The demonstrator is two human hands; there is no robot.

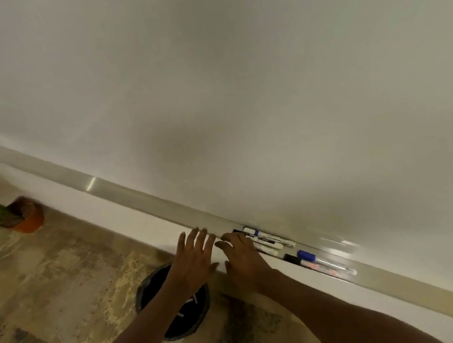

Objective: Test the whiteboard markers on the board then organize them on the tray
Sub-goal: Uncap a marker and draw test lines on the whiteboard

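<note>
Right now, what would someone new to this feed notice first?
Both hands, left hand and right hand, are spread open at the tray under a large blank whiteboard, the right one at a cluster of markers. A second group of markers lies further right on the tray. A black bin stands on the floor beneath the left forearm, a potted plant far left.

The whiteboard (263, 76) is plain white-grey. The markers (269, 241) are white, capped blue and black. The floor (59, 286) is mottled brown-tan, with an orange pot (29, 217) at nine o'clock and a black bin (181, 325).
</note>
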